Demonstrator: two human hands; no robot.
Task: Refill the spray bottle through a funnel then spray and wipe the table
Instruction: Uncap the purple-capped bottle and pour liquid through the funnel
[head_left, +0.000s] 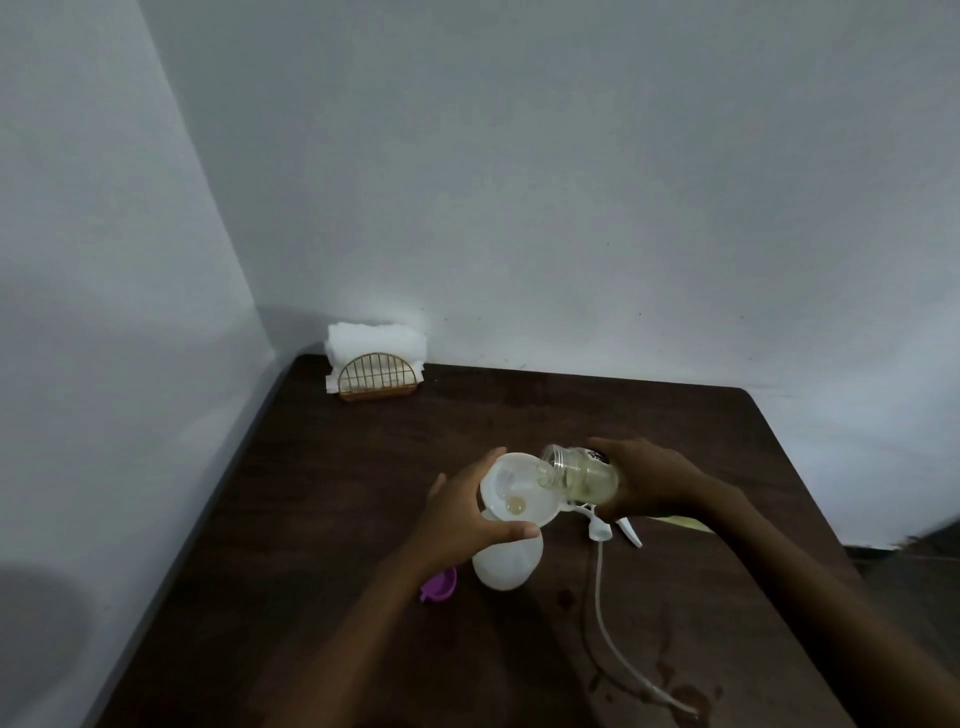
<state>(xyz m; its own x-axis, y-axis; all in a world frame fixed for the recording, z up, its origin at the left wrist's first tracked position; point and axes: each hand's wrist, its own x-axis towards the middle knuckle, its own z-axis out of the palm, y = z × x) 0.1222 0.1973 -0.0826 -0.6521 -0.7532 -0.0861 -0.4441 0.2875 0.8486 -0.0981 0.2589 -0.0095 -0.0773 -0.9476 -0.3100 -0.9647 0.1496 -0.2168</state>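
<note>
A wire napkin holder (375, 375) full of white napkins stands at the far left corner of the dark table (332, 493), against the wall. Nearer me, 1 purple cap (439, 584) lies just beside the white spray bottle (506, 564), which stands upright near the table's middle. A white funnel (519, 493) sits in its neck, with a little yellowish liquid pooled at the bottom. My left hand (467, 514) holds the funnel by the rim, thumb on the near side and fingers curled round the far side. My right hand (654, 480) grips 1 clear jar (579, 473) of pale yellow liquid, tipped with its open mouth over the funnel. Below the jar lies the spray head (618, 527), its tube (602, 597) trailing toward me onto wet patches (685, 696). A yellow cloth (685, 522) shows behind my right forearm.
</note>
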